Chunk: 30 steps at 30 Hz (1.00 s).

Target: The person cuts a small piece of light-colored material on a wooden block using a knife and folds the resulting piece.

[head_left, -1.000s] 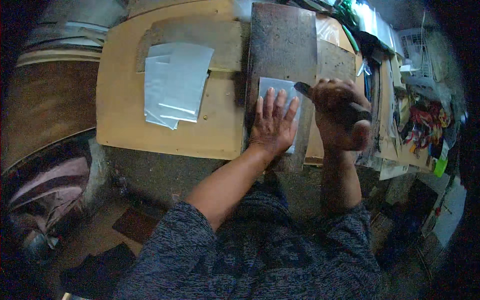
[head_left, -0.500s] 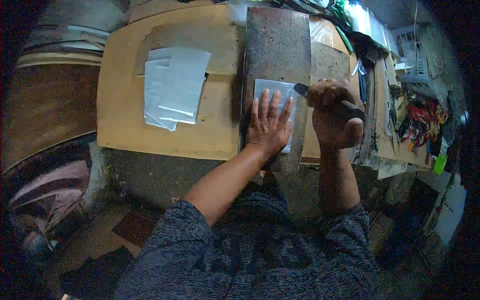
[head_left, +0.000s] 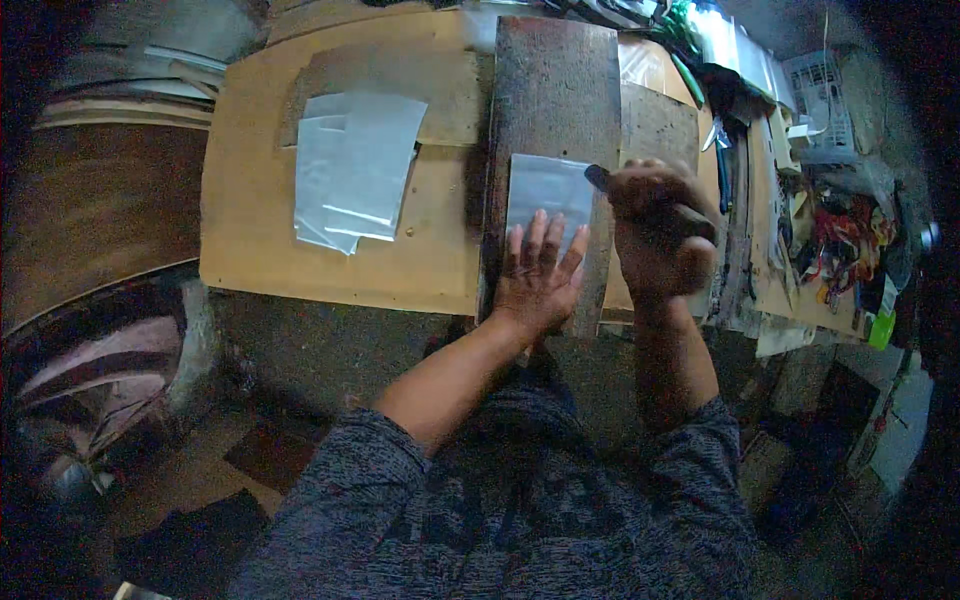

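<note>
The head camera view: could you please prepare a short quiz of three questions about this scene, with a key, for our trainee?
1. What does the left hand lie upon?
a) a white basket
b) a pale sheet
c) a green strip

2. True or false: the right hand is open and empty.

3. Fill in: the overlapping loose sheets lie to the ___ of the dark board.

Key: 1. b; 2. False, the right hand grips a dark tool; 3. left.

The sheet [head_left: 548,187] looks plastic, the board [head_left: 556,85] rough wood.
</note>
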Each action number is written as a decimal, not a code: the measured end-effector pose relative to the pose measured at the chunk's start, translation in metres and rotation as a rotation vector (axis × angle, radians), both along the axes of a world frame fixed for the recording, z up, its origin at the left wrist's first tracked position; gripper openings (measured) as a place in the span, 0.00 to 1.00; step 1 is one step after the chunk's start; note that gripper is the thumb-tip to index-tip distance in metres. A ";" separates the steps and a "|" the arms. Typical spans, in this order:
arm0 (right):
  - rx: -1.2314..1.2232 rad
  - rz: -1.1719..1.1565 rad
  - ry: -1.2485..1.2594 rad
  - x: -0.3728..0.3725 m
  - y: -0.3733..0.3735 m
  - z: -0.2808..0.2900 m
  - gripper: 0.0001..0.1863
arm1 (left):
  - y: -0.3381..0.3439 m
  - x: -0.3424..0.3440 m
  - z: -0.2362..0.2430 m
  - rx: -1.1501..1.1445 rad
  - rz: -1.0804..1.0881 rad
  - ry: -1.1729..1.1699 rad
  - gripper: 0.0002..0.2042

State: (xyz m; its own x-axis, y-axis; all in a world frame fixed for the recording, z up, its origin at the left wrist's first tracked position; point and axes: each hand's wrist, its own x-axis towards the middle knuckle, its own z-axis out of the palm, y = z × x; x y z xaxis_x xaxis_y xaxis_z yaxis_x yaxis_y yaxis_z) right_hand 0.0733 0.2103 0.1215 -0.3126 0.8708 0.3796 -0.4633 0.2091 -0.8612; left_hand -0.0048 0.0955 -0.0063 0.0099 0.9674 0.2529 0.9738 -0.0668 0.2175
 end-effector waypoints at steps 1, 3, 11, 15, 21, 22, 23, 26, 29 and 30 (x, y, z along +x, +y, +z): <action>-0.017 -0.017 0.066 0.002 -0.004 0.004 0.38 | 0.000 0.002 0.000 0.004 0.009 -0.016 0.30; -0.074 0.001 0.186 -0.002 -0.017 0.004 0.37 | 0.001 0.002 -0.002 -0.001 0.002 -0.011 0.30; -0.149 0.140 0.219 -0.022 -0.026 0.008 0.41 | -0.003 0.001 0.003 0.001 0.044 -0.055 0.28; -0.099 0.164 0.182 -0.028 -0.019 -0.003 0.40 | -0.007 0.003 -0.001 -0.014 0.026 -0.081 0.25; -0.079 0.199 0.151 -0.034 -0.010 -0.014 0.39 | -0.003 0.001 0.001 0.034 0.048 -0.167 0.24; -0.058 0.275 0.253 -0.032 -0.008 -0.018 0.40 | -0.003 0.001 0.002 0.039 0.053 -0.167 0.24; -0.036 0.353 0.352 -0.030 -0.006 -0.018 0.40 | -0.002 0.000 0.002 0.045 0.054 -0.167 0.24; -0.031 0.267 0.096 -0.012 -0.005 -0.023 0.38 | -0.002 0.001 0.005 0.002 0.047 -0.158 0.25; -0.049 0.165 0.112 -0.017 0.003 -0.023 0.35 | -0.001 0.002 -0.001 -0.072 -0.015 -0.164 0.27; -0.022 0.189 0.196 -0.017 0.011 -0.027 0.35 | -0.001 0.002 -0.001 -0.078 -0.016 -0.132 0.28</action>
